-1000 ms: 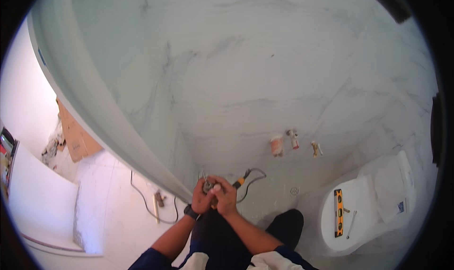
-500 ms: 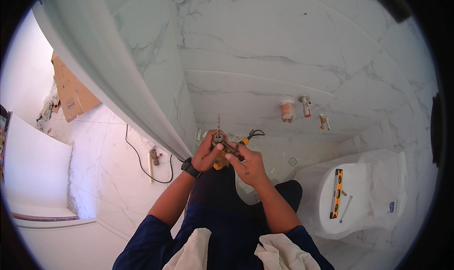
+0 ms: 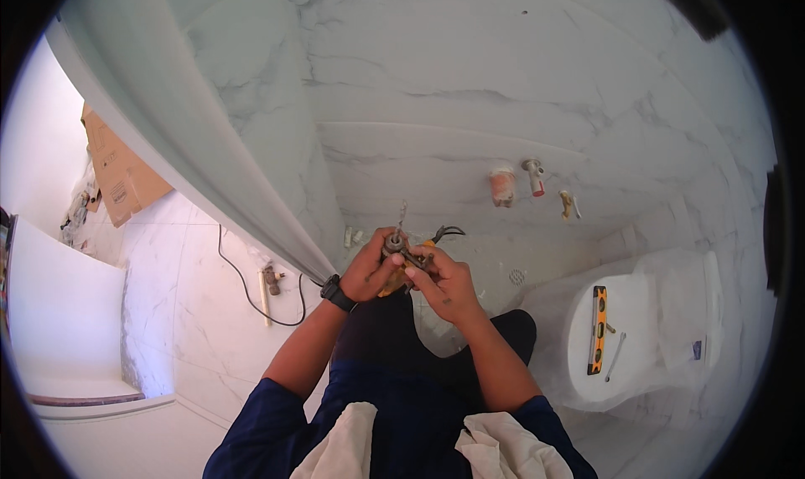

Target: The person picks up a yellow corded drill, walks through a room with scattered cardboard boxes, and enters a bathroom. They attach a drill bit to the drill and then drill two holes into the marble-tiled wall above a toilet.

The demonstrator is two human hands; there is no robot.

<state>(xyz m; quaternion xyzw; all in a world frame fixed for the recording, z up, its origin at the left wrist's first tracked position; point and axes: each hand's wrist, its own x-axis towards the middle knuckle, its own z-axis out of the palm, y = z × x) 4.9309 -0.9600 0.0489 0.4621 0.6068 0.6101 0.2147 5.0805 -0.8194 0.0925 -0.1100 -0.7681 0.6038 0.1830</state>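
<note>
Between my hands, above my lap, is a yellow power drill; its body shows below my fingers. A spiral drill bit points up and away from me out of the metal chuck. My left hand, with a black watch at the wrist, is closed round the chuck end of the drill. My right hand pinches a dark metal chuck key against the chuck's right side. Much of the drill is hidden behind my hands.
At right, a plastic-wrapped toilet carries a yellow spirit level and a wrench. Pipe fittings stick out of the tiled wall ahead. Left are a door edge, a black cable, a hammer and cardboard.
The drill bit now leans further right, and the chuck has tilted slightly with it. My right hand has shifted a little to the right, still pinching the chuck key. The view has shifted slightly.
</note>
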